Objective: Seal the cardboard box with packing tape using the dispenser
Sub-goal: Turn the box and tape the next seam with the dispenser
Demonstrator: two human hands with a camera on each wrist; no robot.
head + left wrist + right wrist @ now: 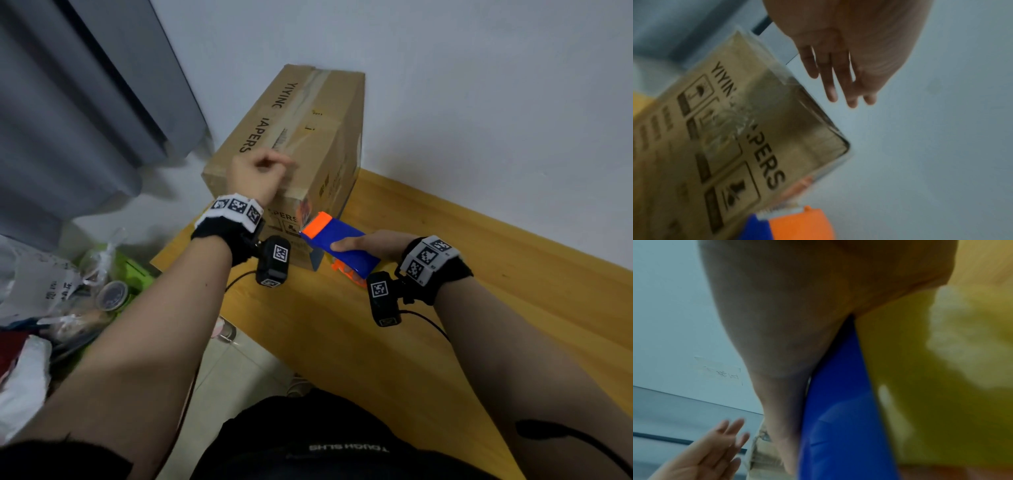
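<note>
A brown cardboard box (308, 130) with black print stands on a wooden table (376, 342) against the wall. Clear tape (310, 96) runs along its top seam, and wrinkled tape (731, 123) lies on its near face. My right hand (370, 243) grips a blue and orange tape dispenser (339, 245), whose orange toothed end sits at the near face of the box, low down. My left hand (260, 174) hovers over the near top edge of the box, holding nothing. The left wrist view shows its fingers (830, 84) straight above the box (777, 138). The picture is blurred.
A grey curtain (85, 102) hangs at the left. Plastic bags and a round lid (111, 294) lie in a heap on the floor left of the table. A white wall (479, 102) stands behind the box. Bare tabletop stretches right of the box.
</note>
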